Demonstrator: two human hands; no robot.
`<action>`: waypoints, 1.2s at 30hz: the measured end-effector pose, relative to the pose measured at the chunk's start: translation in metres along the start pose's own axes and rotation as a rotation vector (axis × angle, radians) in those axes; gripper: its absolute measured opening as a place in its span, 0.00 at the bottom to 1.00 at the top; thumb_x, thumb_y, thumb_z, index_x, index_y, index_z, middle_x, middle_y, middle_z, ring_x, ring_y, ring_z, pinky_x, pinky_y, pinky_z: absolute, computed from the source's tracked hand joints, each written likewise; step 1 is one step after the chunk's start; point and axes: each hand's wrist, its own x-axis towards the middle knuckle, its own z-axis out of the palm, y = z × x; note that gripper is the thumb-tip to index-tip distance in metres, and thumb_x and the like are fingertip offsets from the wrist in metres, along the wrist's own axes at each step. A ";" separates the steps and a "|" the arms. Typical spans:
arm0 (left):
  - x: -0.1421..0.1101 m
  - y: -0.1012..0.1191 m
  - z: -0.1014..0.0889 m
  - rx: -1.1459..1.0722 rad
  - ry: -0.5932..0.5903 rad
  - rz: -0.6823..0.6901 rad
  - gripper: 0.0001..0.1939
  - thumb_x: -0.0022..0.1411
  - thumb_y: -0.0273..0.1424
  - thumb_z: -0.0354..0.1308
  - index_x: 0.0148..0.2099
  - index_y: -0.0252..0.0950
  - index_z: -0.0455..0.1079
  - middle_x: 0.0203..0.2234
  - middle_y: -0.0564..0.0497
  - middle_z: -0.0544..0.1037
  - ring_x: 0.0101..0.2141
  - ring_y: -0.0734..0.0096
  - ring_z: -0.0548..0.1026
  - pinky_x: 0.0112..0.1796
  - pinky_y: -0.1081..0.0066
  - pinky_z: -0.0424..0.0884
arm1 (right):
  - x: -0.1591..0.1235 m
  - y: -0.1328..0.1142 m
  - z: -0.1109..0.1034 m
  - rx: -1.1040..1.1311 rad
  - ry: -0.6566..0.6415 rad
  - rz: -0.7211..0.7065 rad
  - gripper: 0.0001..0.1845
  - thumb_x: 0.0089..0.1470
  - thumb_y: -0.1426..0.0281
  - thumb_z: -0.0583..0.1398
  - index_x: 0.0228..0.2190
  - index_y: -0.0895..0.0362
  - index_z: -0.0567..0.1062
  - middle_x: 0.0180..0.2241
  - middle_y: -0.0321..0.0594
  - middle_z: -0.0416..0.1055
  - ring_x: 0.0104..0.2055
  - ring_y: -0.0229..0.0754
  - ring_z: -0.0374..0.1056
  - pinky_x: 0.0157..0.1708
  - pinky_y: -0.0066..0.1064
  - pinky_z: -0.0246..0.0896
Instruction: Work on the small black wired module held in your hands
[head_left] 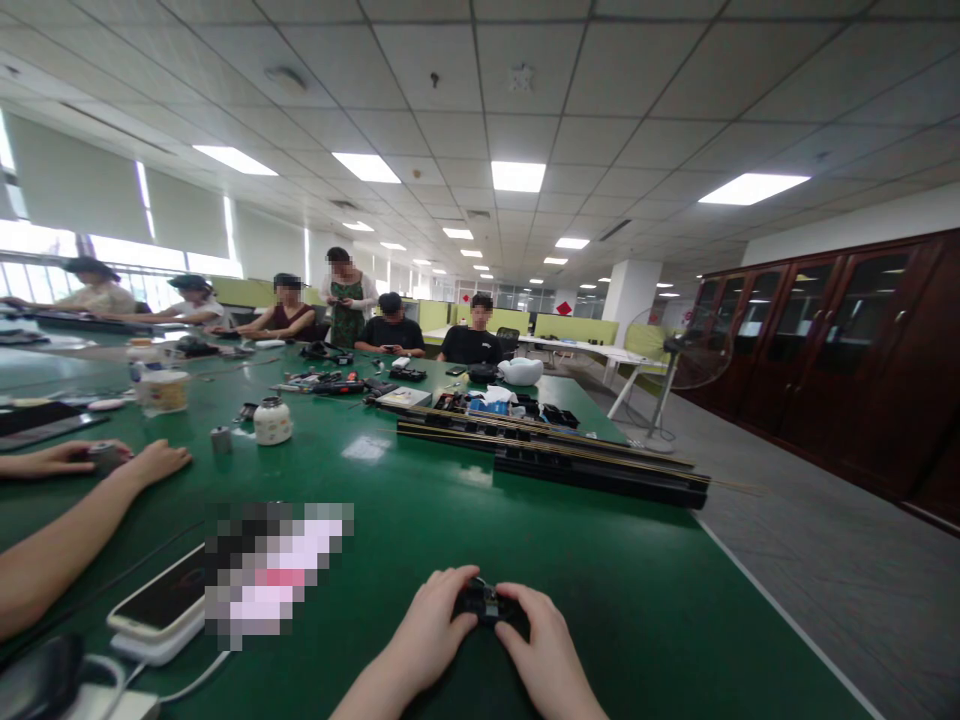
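Note:
Low in the middle of the head view, my left hand (433,622) and my right hand (541,632) face each other over the green table (615,570). Between them they grip a small black device (489,603) with a bit of bare metal at its centre. The left thumb and fingers close on its left end; the right thumb and fingers close on its right end. Its exact kind is too small and dark to make out, and my fingers cover both ends.
Left of my hands lie a phone (161,595) on a white block and cables. A co-worker's forearms (82,520) reach in beyond. Black rails with thin rods (600,478) lie ahead right. A white jar (272,421) and a small metal cylinder (221,440) stand ahead left.

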 end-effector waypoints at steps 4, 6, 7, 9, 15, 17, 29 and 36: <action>0.000 0.001 -0.001 0.002 -0.002 0.010 0.26 0.49 0.26 0.51 0.53 0.37 0.63 0.47 0.48 0.72 0.48 0.63 0.66 0.51 0.67 0.59 | -0.001 -0.002 -0.001 0.004 -0.003 -0.001 0.19 0.42 0.73 0.56 0.40 0.54 0.74 0.43 0.40 0.73 0.49 0.46 0.65 0.52 0.37 0.55; 0.000 0.001 -0.001 -0.002 -0.002 0.016 0.26 0.49 0.26 0.51 0.53 0.37 0.64 0.46 0.48 0.72 0.48 0.64 0.66 0.51 0.68 0.60 | -0.002 -0.003 -0.001 0.001 -0.005 0.001 0.19 0.42 0.73 0.56 0.40 0.54 0.74 0.43 0.40 0.73 0.49 0.46 0.65 0.52 0.37 0.55; 0.000 0.001 -0.001 -0.005 0.000 0.019 0.26 0.48 0.26 0.51 0.52 0.37 0.64 0.46 0.48 0.71 0.48 0.64 0.66 0.51 0.68 0.60 | -0.002 -0.003 -0.001 -0.002 -0.004 0.001 0.19 0.42 0.73 0.56 0.40 0.54 0.74 0.43 0.40 0.73 0.49 0.46 0.65 0.52 0.37 0.55; 0.000 0.000 0.000 -0.011 0.007 0.027 0.26 0.48 0.25 0.51 0.52 0.37 0.64 0.45 0.47 0.71 0.48 0.65 0.66 0.51 0.69 0.60 | -0.001 -0.003 -0.001 -0.008 -0.006 0.001 0.19 0.42 0.73 0.56 0.40 0.54 0.74 0.43 0.40 0.73 0.49 0.46 0.65 0.51 0.37 0.55; -0.001 0.002 -0.001 -0.016 0.024 0.011 0.29 0.45 0.25 0.52 0.53 0.36 0.63 0.52 0.46 0.65 0.53 0.63 0.61 0.56 0.67 0.54 | 0.001 0.002 0.001 0.001 -0.003 0.000 0.19 0.42 0.73 0.56 0.40 0.54 0.75 0.43 0.40 0.73 0.48 0.46 0.65 0.51 0.37 0.55; -0.001 0.003 -0.002 -0.020 0.004 0.002 0.29 0.46 0.25 0.51 0.54 0.35 0.62 0.53 0.45 0.65 0.54 0.63 0.61 0.56 0.67 0.54 | 0.002 0.003 0.002 0.006 -0.001 -0.001 0.19 0.42 0.72 0.56 0.39 0.54 0.75 0.43 0.40 0.73 0.48 0.47 0.65 0.51 0.37 0.56; 0.000 0.002 -0.002 -0.016 -0.009 0.011 0.27 0.48 0.25 0.51 0.53 0.37 0.63 0.51 0.47 0.68 0.52 0.63 0.63 0.54 0.66 0.56 | 0.001 0.002 0.001 -0.001 -0.005 0.004 0.19 0.42 0.72 0.57 0.39 0.53 0.75 0.43 0.40 0.73 0.48 0.47 0.66 0.51 0.37 0.56; -0.002 0.005 -0.005 -0.015 -0.013 0.053 0.23 0.48 0.24 0.50 0.49 0.37 0.65 0.49 0.47 0.69 0.50 0.65 0.65 0.52 0.69 0.58 | 0.001 0.000 0.000 0.011 -0.012 -0.031 0.20 0.40 0.73 0.57 0.39 0.53 0.75 0.44 0.40 0.72 0.49 0.47 0.65 0.52 0.38 0.55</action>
